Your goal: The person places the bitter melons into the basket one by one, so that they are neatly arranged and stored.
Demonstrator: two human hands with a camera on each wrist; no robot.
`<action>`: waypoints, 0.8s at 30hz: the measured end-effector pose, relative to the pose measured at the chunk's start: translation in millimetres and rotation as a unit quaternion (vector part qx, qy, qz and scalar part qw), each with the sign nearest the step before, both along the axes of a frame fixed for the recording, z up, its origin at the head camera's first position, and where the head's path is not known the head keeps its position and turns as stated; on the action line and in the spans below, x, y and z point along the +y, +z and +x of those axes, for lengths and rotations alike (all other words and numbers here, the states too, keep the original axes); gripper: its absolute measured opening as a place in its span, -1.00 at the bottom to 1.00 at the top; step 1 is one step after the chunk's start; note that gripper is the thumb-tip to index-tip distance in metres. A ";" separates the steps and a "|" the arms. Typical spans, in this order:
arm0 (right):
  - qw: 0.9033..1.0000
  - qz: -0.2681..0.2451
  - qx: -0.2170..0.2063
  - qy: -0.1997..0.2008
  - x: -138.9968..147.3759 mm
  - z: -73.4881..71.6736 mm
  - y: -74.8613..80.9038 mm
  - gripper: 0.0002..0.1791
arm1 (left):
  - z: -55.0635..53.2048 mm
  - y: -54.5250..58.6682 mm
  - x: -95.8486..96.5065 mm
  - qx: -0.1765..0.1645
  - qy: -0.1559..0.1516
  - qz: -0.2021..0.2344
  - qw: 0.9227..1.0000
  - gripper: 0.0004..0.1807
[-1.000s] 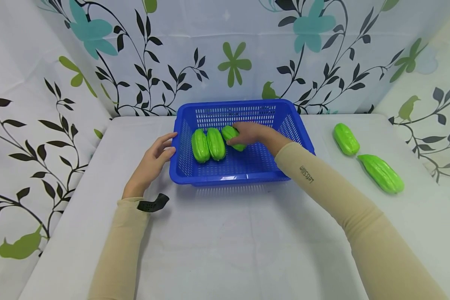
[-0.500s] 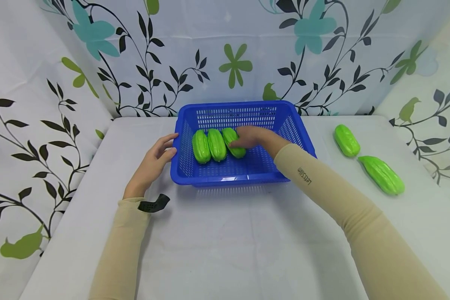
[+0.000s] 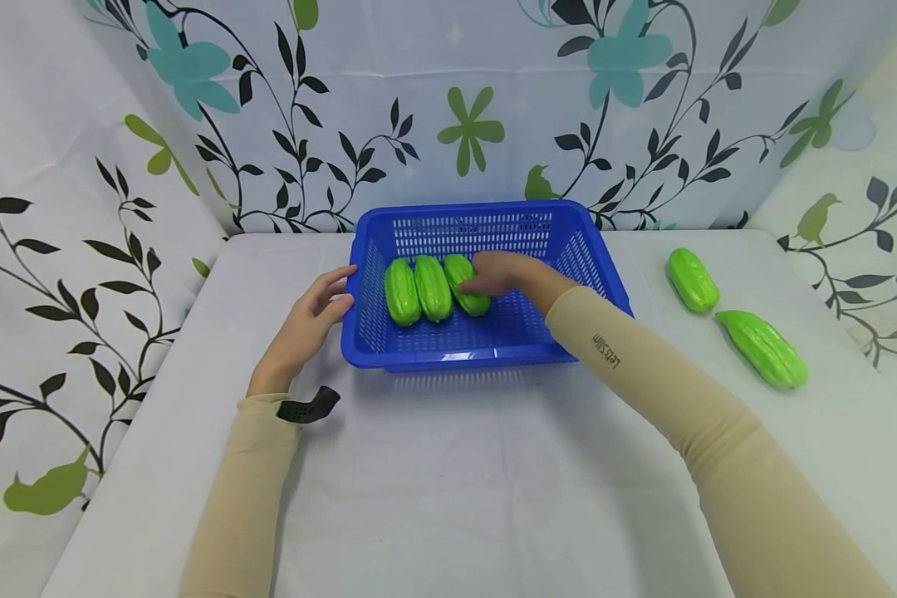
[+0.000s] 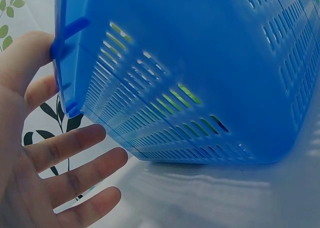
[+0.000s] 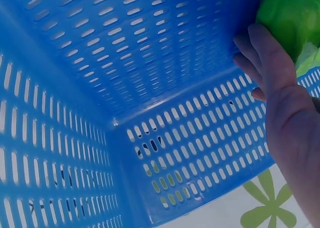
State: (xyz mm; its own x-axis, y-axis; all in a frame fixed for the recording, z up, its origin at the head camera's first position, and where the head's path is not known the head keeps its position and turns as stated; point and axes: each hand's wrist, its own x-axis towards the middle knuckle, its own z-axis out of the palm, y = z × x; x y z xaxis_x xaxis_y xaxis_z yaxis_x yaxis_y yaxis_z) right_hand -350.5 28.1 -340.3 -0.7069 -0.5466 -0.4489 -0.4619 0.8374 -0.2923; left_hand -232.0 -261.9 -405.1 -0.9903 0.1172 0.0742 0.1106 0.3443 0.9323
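Note:
Three bright green, ridged bitter melons lie side by side in the left half of a blue slotted plastic basket [image 3: 448,359]: a left one [image 3: 402,292], a middle one [image 3: 433,289] and a right one [image 3: 473,301]. My right hand [image 3: 499,272] reaches into the basket and holds the right bitter melon, thumb on its near side. In the right wrist view, the fingers [image 5: 272,57] of that hand lie against the green bitter melon [image 5: 287,20]. My left hand [image 3: 305,325] touches the basket's left rim; the left wrist view shows its lower fingers [image 4: 82,175] spread apart from the wall.
Two more bitter melons lie on the white-covered table [image 3: 448,498] right of the basket: a shorter one [image 3: 693,280] farther back and a pointed one [image 3: 762,349] nearer. A patterned curtain [image 3: 419,50] hangs right behind the basket. A black strap [image 3: 308,407] sits at the left wrist.
One second ago the right bitter melon lay more slanted in my right hand; it has been turned and set alongside the middle one. The left hand has stayed at the rim.

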 end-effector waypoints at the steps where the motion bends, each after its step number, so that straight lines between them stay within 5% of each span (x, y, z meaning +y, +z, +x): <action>1: 1.000 0.000 -0.001 -0.001 0.0 0.6 0.3 -0.64 | -0.3 -0.4 0.0 0.000 0.000 0.001 1.000 -0.40; 15: 0.999 -0.016 -0.034 -0.030 1.5 4.0 3.7 -0.60 | -0.4 -0.2 2.0 -0.005 0.005 -0.003 1.000 -0.40; 24: 0.998 -0.007 -0.005 -0.058 11.3 -2.5 27.8 -0.25 | 0.1 2.2 2.0 -0.006 0.008 0.002 1.000 -0.40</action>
